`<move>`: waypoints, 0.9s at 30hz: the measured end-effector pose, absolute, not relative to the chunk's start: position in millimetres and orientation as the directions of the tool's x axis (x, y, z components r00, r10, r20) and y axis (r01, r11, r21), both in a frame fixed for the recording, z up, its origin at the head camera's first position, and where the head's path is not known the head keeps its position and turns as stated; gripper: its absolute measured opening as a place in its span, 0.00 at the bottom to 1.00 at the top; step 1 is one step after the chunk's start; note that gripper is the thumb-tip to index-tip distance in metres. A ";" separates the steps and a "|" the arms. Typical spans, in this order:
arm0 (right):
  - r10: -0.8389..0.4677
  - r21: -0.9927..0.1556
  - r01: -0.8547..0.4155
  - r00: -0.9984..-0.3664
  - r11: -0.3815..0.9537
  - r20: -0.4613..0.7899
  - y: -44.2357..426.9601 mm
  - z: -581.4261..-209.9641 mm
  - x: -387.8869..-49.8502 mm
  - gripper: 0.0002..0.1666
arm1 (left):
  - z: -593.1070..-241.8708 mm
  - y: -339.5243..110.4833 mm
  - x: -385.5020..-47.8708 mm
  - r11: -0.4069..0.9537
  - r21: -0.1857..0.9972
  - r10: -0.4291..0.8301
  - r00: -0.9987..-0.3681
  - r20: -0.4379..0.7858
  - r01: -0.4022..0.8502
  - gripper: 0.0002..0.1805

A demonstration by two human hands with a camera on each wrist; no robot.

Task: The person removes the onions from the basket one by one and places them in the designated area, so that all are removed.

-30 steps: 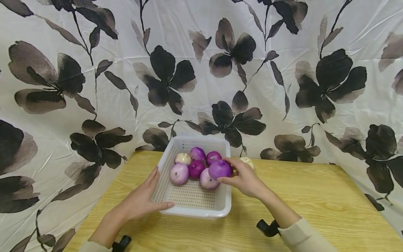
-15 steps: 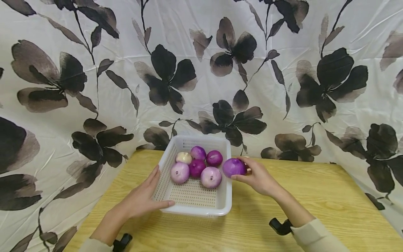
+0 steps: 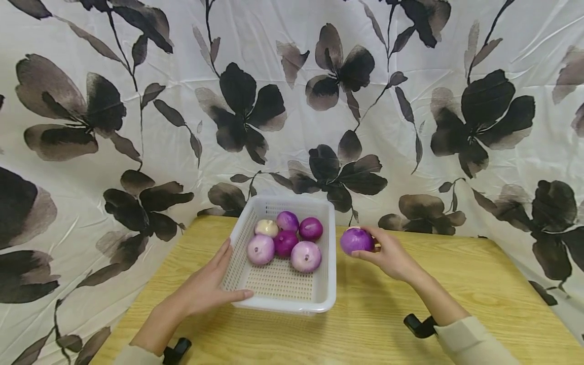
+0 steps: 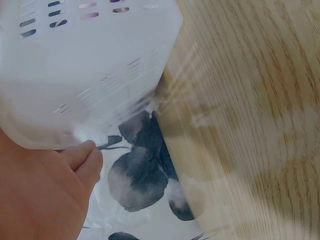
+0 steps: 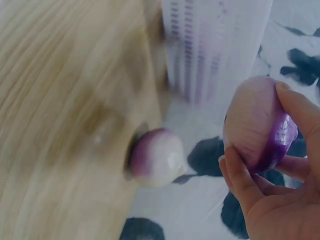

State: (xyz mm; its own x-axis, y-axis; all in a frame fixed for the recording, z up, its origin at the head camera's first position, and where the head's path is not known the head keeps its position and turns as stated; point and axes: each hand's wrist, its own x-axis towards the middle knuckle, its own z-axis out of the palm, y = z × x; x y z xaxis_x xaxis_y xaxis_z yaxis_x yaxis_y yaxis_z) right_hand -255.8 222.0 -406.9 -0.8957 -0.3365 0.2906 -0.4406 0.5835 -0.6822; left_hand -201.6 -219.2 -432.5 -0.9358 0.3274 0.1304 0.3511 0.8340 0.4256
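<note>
A white plastic basket (image 3: 327,299) stands on the table, several peeled purple and pale onions inside, one of them a pale lilac onion (image 3: 306,256). My left hand (image 3: 203,284) holds its near left corner, thumb over the front rim and fingers along the side wall. Right of the basket, my right hand (image 3: 390,255) grips a purple onion (image 3: 357,241) between thumb and fingers. In the right wrist view, this onion (image 5: 255,122) shows a pale side. Another purple-and-white onion (image 5: 157,157) lies on the table near it, mostly hidden in the head view.
The wooden table (image 3: 438,284) extends right of the basket. A floral cloth (image 3: 292,126) hangs along the back and left edges of the table. Black wrist mounts (image 3: 420,325) sit below both forearms.
My right hand has carried the purple onion rightward from above the basket, out past its right rim. The left hand and the basket have stayed nearly still.
</note>
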 end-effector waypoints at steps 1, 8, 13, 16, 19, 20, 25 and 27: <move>-0.331 -0.677 -0.437 -0.898 0.593 0.290 224.6 -407.7 -256.7 0.36 | -432.7 -219.3 -201.8 0.834 0.425 0.328 -0.936 0.130 0.351 0.72; -0.307 -0.645 -0.426 -0.905 0.635 0.295 240.5 -410.2 -262.9 0.35 | -433.3 -218.9 -201.9 0.832 0.431 0.328 -0.937 0.125 0.349 0.73; -0.286 -0.631 -0.408 -0.913 0.661 0.290 250.3 -410.7 -268.3 0.38 | -433.1 -219.3 -202.6 0.837 0.423 0.325 -0.937 0.125 0.347 0.73; -0.272 -0.631 -0.390 -0.921 0.671 0.280 256.8 -413.5 -271.8 0.38 | -432.6 -219.3 -202.2 0.839 0.421 0.323 -0.938 0.123 0.344 0.73; -0.249 -0.632 -0.360 -0.933 0.687 0.262 263.2 -417.7 -274.9 0.39 | -432.2 -219.3 -201.8 0.838 0.425 0.322 -0.939 0.120 0.342 0.73; -0.241 -0.633 -0.349 -0.937 0.691 0.254 265.2 -419.3 -275.9 0.39 | -432.1 -219.4 -201.7 0.838 0.425 0.321 -0.939 0.119 0.341 0.73; -0.207 -0.644 -0.305 -0.952 0.702 0.225 275.0 -427.3 -280.6 0.39 | -432.5 -220.0 -201.5 0.841 0.423 0.319 -0.941 0.117 0.338 0.73; -0.199 -0.644 -0.293 -0.956 0.707 0.216 279.0 -430.6 -282.0 0.39 | -432.7 -219.9 -201.5 0.840 0.425 0.319 -0.941 0.116 0.338 0.73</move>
State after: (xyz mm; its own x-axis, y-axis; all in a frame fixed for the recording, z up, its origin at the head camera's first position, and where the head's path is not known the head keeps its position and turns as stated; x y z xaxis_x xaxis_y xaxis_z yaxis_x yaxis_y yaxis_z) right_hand -282.0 279.0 -430.6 -0.9558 -0.1994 0.2160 -0.2930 0.7066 -0.6441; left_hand -201.5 -219.9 -432.7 -0.9405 0.3194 0.1159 0.3376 0.8400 0.4248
